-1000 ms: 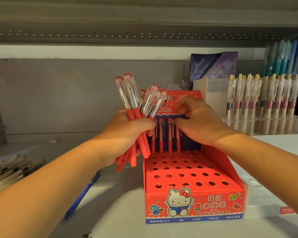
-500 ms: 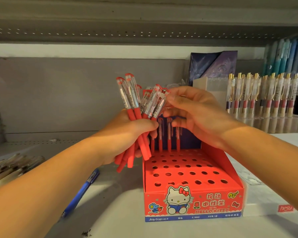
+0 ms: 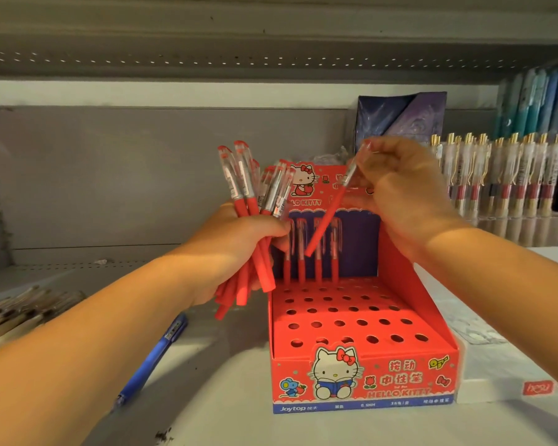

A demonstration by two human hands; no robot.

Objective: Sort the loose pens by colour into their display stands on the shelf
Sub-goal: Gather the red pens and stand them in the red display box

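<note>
Above the red stand (image 3: 361,320), right hand (image 3: 400,191) pinches one red pen (image 3: 327,217).

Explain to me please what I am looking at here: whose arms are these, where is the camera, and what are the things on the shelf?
There is no machine. A person wears one camera on the head, so this single picture looks forward and down at that person's own two bare hands, in front of a shop shelf.

The left hand grips a bundle of red pens with clear caps. The right hand pinches one single red pen by its cap end, tilted, above the red display stand.

That stand is a cardboard box with rows of holes. Four red pens stand upright in its back row; the other holes are empty.

On the shelf to the left lies a blue pen, and farther left a blurred pile of pens. To the right stand gold-clipped pens in a clear holder.
</note>
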